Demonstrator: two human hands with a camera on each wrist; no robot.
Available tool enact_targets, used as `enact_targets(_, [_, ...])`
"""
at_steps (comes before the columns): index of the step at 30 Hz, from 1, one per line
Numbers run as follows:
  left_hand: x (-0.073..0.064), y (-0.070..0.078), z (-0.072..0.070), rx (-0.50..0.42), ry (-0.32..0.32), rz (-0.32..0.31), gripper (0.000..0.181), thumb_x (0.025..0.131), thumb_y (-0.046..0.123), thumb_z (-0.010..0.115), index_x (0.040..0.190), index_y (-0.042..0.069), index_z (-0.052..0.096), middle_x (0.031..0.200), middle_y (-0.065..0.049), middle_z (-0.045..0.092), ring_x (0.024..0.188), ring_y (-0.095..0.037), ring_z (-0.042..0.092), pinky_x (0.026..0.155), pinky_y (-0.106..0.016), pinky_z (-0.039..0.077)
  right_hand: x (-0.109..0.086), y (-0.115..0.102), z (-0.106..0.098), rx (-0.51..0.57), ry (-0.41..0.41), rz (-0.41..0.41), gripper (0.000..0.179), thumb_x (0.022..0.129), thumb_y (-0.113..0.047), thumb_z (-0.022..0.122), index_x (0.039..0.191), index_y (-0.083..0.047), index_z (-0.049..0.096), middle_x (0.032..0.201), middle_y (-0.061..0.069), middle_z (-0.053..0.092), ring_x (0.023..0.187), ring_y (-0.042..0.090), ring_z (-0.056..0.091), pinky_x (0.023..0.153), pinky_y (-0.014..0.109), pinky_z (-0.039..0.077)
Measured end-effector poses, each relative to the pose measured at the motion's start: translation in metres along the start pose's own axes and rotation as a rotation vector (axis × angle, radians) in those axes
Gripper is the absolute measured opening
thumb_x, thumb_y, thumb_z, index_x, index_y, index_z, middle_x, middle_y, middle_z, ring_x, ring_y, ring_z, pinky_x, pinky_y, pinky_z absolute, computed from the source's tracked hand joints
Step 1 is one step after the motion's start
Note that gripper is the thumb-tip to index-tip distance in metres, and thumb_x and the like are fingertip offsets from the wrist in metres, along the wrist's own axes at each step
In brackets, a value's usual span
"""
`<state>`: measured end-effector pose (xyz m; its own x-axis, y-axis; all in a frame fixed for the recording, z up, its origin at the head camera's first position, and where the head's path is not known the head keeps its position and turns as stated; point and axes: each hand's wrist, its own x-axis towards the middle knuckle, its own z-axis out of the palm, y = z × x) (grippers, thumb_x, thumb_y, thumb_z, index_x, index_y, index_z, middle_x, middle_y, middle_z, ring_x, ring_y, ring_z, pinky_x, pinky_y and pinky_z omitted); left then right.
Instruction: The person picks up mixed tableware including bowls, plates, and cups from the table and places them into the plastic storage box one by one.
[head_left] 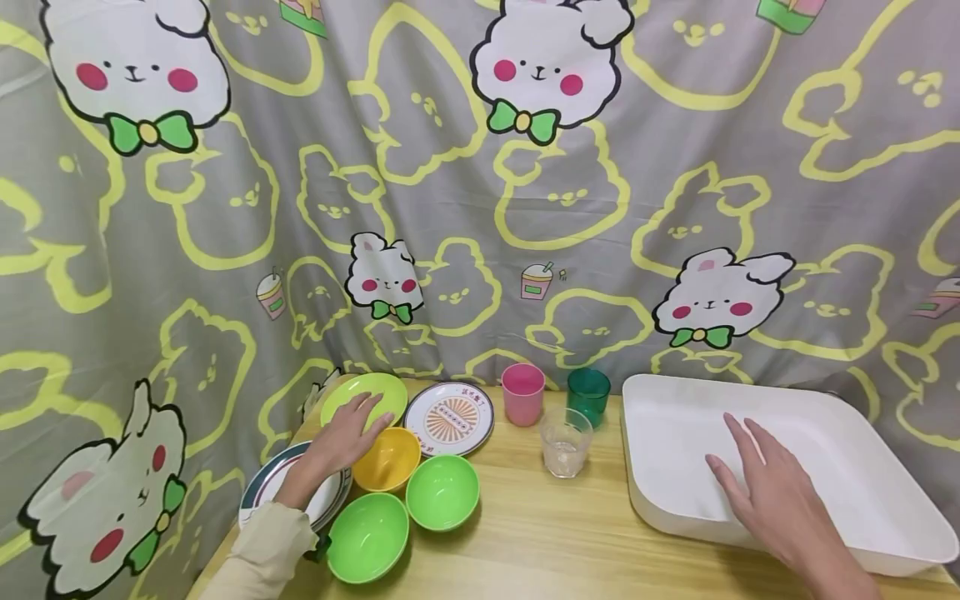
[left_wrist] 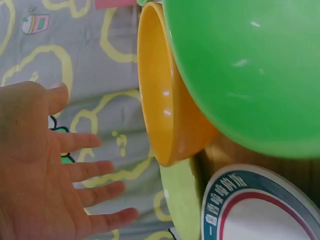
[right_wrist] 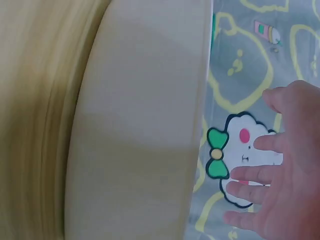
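My left hand [head_left: 341, 437], fingers loosely spread and holding nothing, hovers over the dishes at the left. It overlaps the lime green plate [head_left: 388, 388] and the orange-yellow bowl [head_left: 392, 467] in the head view. Under the wrist lies a white plate with a teal patterned rim [head_left: 258, 492], partly hidden by the forearm. Two green bowls [head_left: 367, 540] stand in front of the orange one. My right hand [head_left: 776, 496] holds nothing either, its fingers extended over the white rectangular tub [head_left: 675, 442]. In the right wrist view it is above the tub's side wall [right_wrist: 140, 120].
A white plate with a sunburst print [head_left: 450, 419] lies behind the bowls. Mid-table stand a pink cup [head_left: 522, 396], a teal cup [head_left: 588, 396] and a clear glass [head_left: 566, 442]. A grey patterned curtain [head_left: 480, 208] hangs behind and at the left of the wooden table [head_left: 547, 542].
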<state>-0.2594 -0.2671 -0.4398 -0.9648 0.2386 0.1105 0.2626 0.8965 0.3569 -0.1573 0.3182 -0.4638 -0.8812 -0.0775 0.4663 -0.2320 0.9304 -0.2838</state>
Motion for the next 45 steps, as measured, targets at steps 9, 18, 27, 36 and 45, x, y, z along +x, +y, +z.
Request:
enact_targets(9, [-0.004,-0.009,0.012,-0.102,-0.069,0.022,0.050,0.109,0.028,0.052,0.142,-0.010,0.052,0.136,-0.034,0.053,0.125,-0.051,0.052,0.104,-0.065,0.043,-0.012,-0.028,0.015,0.063,-0.018,0.007,0.068,0.102,-0.036,0.063,0.155,-0.002,0.038,0.145,0.034,0.044,0.125,0.055,0.044,0.093,0.072,0.039])
enact_targets(18, [-0.010,-0.028,0.017,-0.128,0.000,0.043,0.044,0.107,0.017,0.053,0.135,-0.016,0.053,0.125,-0.038,0.057,0.113,-0.053,0.057,0.095,-0.066,0.048,-0.021,-0.042,0.031,0.086,-0.032,0.023,0.066,0.101,-0.038,0.065,0.153,-0.003,0.042,0.144,0.032,0.046,0.123,0.053,0.047,0.088,0.075,0.042])
enact_targets(27, [-0.020,-0.062,0.015,-0.053,0.071,-0.066,0.045,0.105,0.017,0.053,0.136,-0.016,0.051,0.134,-0.043,0.048,0.124,-0.063,0.045,0.100,-0.074,0.039,-0.027,-0.054,0.041,0.069,-0.084,0.055,0.066,0.103,-0.041,0.061,0.152,0.000,0.042,0.143,0.030,0.046,0.124,0.052,0.048,0.090,0.073,0.044])
enact_targets(36, [-0.045,-0.095,0.001,-0.008,0.053,-0.286,0.055,0.107,0.027,0.050,0.147,-0.009,0.040,0.143,-0.043,0.036,0.129,-0.066,0.035,0.100,-0.082,0.031,-0.025,-0.070,0.053,0.022,-0.149,0.091,0.058,0.103,-0.045,0.060,0.138,0.001,0.054,0.128,0.025,0.057,0.113,0.045,0.055,0.083,0.066,0.049])
enact_targets(45, [-0.060,-0.117,-0.002,0.030,-0.002,-0.371,0.055,0.107,0.028,0.045,0.147,-0.009,0.038,0.137,-0.046,0.038,0.125,-0.067,0.036,0.096,-0.082,0.033,-0.022,-0.086,0.063,-0.048,-0.157,0.088,0.031,0.104,-0.032,0.058,0.118,-0.004,0.064,0.112,0.013,0.062,0.101,0.036,0.057,0.071,0.055,0.051])
